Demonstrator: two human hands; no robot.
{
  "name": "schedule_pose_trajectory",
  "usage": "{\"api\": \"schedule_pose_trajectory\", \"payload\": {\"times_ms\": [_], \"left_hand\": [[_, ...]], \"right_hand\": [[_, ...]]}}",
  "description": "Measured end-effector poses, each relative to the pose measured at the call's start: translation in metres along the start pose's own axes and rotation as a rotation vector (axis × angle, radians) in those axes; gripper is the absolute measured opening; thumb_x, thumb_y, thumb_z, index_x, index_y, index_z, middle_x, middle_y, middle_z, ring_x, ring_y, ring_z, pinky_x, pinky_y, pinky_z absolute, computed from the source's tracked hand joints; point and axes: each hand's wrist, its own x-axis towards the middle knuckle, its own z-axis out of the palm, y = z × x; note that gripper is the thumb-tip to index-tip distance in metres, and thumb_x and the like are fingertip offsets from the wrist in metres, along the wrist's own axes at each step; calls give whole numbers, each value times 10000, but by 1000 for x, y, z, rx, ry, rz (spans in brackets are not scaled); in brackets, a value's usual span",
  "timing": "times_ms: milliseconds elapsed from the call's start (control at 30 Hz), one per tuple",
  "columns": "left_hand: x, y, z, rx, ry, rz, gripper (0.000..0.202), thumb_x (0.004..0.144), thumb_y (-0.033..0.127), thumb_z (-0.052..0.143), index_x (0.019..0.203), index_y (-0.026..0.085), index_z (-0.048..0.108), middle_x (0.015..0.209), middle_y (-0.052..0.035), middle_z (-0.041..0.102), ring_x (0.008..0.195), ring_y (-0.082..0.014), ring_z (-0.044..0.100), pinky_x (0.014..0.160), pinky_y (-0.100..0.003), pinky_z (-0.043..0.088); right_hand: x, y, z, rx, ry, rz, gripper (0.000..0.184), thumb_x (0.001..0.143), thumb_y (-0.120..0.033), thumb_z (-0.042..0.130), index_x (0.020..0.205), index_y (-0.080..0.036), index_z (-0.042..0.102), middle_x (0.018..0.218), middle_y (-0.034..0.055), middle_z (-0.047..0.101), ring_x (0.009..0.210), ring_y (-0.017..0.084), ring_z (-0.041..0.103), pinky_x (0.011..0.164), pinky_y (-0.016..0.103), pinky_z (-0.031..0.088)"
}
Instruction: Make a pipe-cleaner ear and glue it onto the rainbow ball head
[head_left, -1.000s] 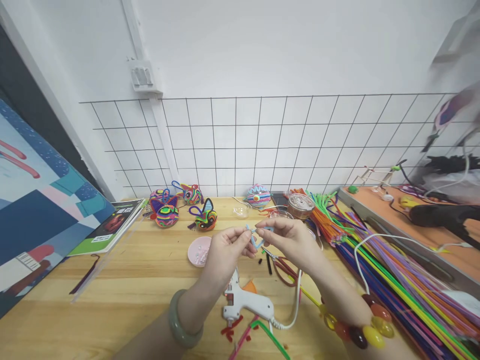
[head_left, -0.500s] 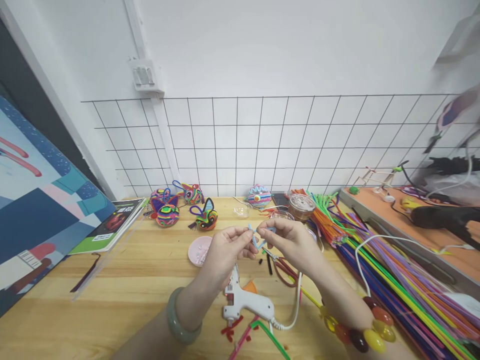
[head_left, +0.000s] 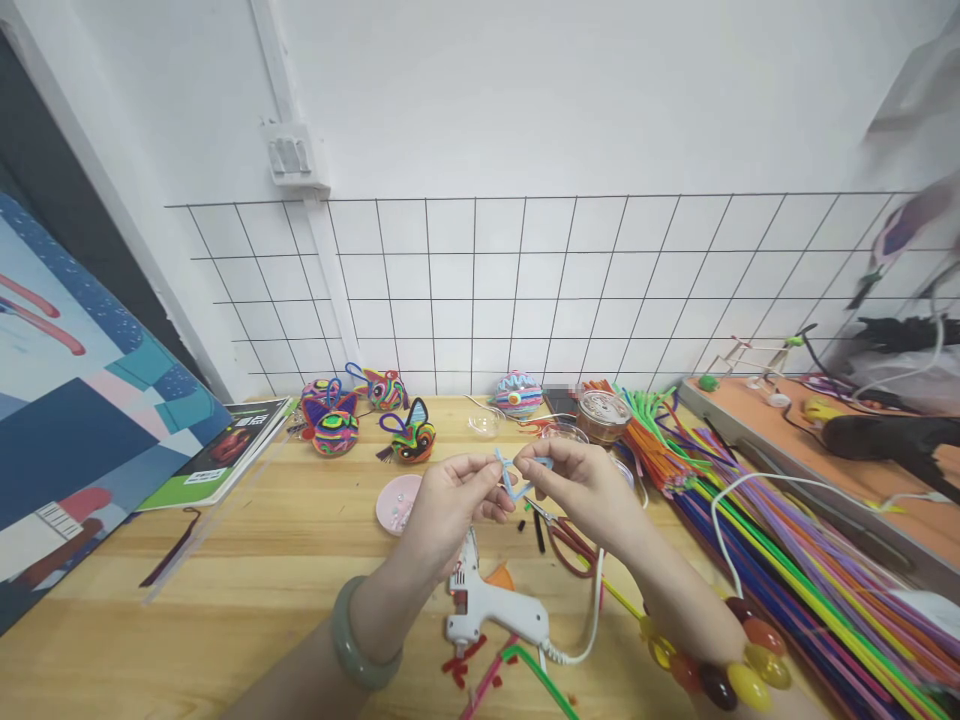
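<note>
Between my two hands is a light blue pipe cleaner (head_left: 517, 491), bent into an angular, pointed shape. My left hand (head_left: 466, 490) pinches one end of it between thumb and fingers. The other side is pinched by my right hand (head_left: 574, 483), whose fingers partly hide it. Both hands are held above the table, close together. Below them lie a white hot glue gun (head_left: 499, 605) and, to the right, a pair of scissors with reddish-brown handles (head_left: 570, 548). A pink dish (head_left: 391, 503) with small shiny pieces sits left of my left hand.
Colourful wrapped ornaments (head_left: 335, 430) stand at the back left, with a striped ball (head_left: 517, 393) behind my hands. Bundles of pipe cleaners (head_left: 795, 560) fill the right side. A white cord (head_left: 592, 625) loops from the glue gun. Red scraps (head_left: 459, 668) lie in front.
Hardly anything differs. Both hands keep their pinch on the light blue pipe cleaner in nearly the same place, and the view has shifted very slightly.
</note>
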Motion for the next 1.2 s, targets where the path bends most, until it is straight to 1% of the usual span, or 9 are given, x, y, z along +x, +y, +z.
{"api": "schedule_pose_trajectory", "payload": {"times_ms": [167,333,533,700,867,1033,1100,1200], "left_hand": [[1,-1,-1,14,11,15,190,678,280,698,733,109,635,565,-11,604,484,-95,566,445,-194,423],[1,0,-2,-7,15,14,192,667,280,707,728,115,630,575,-1,594,491,-94,571,444,-191,428],[1,2,0,-2,-21,7,159,694,245,679,732,102,623,585,-14,604,502,-100,585,456,-189,440],[-2,5,0,-3,-48,0,155,721,252,656,729,100,625,552,-22,607,505,-104,587,475,-191,451],[-1,5,-1,8,-43,-2,199,711,296,674,716,101,631,552,-18,606,503,-99,581,465,-187,448],[2,2,-3,46,-9,-8,210,688,293,695,691,93,630,523,-23,609,474,-91,563,456,-184,444],[2,2,-4,57,-1,-7,205,684,286,697,674,93,628,512,-25,610,469,-90,557,459,-186,445],[2,3,-5,57,-4,0,190,686,276,695,666,100,627,507,-20,610,470,-88,552,469,-189,449]], "right_hand": [[1,0,0,15,17,6,209,776,-361,595,748,-159,643,646,14,610,501,112,492,466,228,404],[0,-4,1,26,27,17,212,781,-366,593,750,-160,629,634,0,593,523,115,513,491,224,413],[0,-1,2,17,8,19,169,782,-320,579,739,-163,626,648,2,594,514,114,498,501,236,406],[1,1,3,1,21,29,158,767,-313,583,741,-164,627,682,18,615,541,128,515,529,252,428],[1,1,3,6,-6,16,172,781,-318,573,725,-163,621,689,21,616,551,126,516,524,243,425],[0,2,2,19,-48,-30,167,797,-285,563,720,-156,635,688,27,628,588,128,528,546,237,432],[0,1,3,26,-61,-27,180,795,-304,571,720,-156,641,685,27,630,586,129,534,541,237,434],[1,0,2,53,-77,-8,250,806,-383,563,754,-159,660,684,28,633,573,134,550,539,246,442]]}}
